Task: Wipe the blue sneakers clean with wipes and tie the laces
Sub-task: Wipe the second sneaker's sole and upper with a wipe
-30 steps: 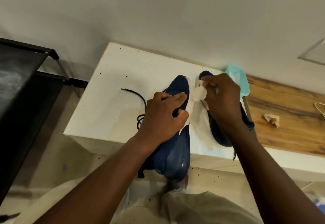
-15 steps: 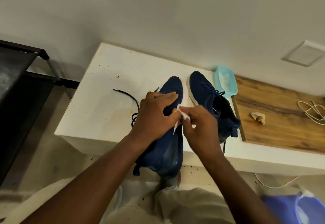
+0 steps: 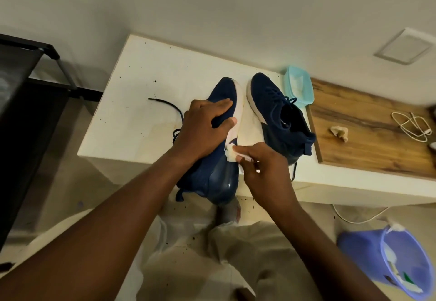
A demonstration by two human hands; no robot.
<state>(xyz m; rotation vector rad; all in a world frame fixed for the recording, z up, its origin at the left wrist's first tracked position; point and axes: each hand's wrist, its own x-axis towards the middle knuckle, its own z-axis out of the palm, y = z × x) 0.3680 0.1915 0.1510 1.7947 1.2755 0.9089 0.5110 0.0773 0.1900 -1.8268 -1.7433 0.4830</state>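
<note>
1. There is one view only, from a camera on the person's head.
2. It looks forward and down at a white table (image 3: pixel 141 102) by a wall (image 3: pixel 212 5).
3. It is near: the left hand (image 3: pixel 203 128) and right hand (image 3: pixel 264 168) sit mid-picture.
4. Its wide lens also shows floor (image 3: pixel 70 182) and a bucket (image 3: pixel 358 248) at the edges.

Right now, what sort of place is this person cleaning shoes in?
Probably a room in a home, not a workshop: a white table against a plain wall, a wooden board with a loose white cable, and a purple bucket on the floor.
</note>
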